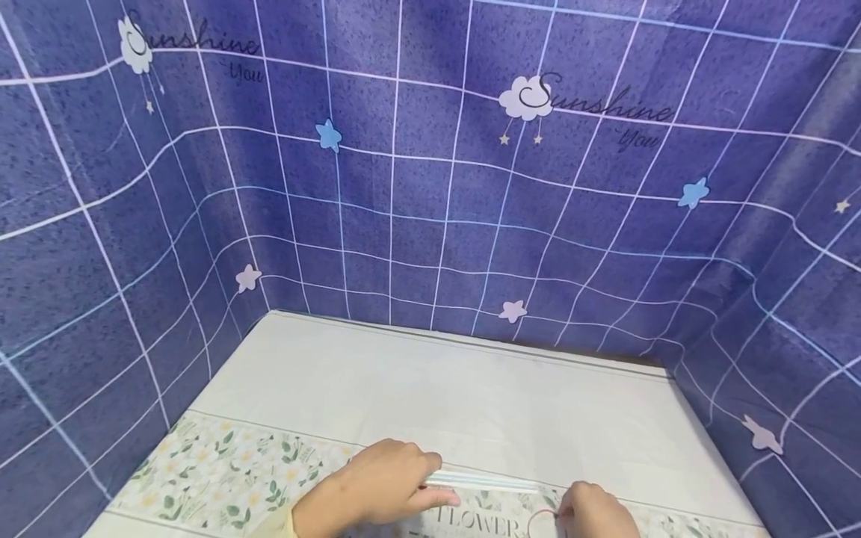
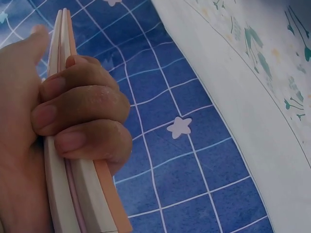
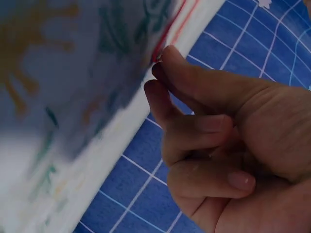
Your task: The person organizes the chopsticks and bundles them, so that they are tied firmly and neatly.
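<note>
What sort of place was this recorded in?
Probably a small screened-off work booth: star-and-grid hangings stand around three visible sides of a white tabletop, which carries a floral band.

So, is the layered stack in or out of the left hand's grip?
In: the left hand curls its fingers round the layered stack in the left wrist view.

The head view's bottom edge chops off part of the right hand (image 1: 597, 512), the layered stack (image 2: 87, 194) in the left hand (image 2: 82, 107) runs out of the left wrist shot, and in the right wrist one the flower print (image 3: 60, 31)'s super blurry and the thin red strand (image 3: 168, 30) leaves the frame up top.
</note>
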Demonstrator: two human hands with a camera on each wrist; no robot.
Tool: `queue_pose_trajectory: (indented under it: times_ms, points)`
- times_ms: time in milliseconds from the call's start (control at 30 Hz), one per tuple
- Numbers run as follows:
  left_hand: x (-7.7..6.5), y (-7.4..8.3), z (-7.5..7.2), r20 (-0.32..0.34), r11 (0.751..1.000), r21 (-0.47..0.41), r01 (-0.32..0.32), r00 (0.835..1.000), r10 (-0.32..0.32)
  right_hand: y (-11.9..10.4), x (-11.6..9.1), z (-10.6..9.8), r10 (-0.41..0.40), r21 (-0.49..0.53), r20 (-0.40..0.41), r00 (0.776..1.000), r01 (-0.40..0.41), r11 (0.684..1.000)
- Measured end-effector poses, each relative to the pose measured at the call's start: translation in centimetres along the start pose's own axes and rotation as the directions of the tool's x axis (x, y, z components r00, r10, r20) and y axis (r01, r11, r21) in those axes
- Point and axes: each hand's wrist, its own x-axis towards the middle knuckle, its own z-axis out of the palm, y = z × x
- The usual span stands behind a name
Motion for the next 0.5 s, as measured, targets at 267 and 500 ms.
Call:
queue_pose_trajectory:
  times_ms: [267, 500]
  points:
    - [-0.2, -0.2, 0.0, -0.036, 0.997, 0.062, -0.038, 0.999, 0.04, -0.6, -0.1, 0.2, -0.006, -0.022, 0.01, 1.0, 0.006, 1.0]
    - [-0.3, -0.4, 0.1, -0.033, 0.997, 0.059, -0.046, 0.998, 0.048, -2.1, -1.1, -2.5, -0.096, 0.137, -0.146, 0.985, 0.116, 0.984]
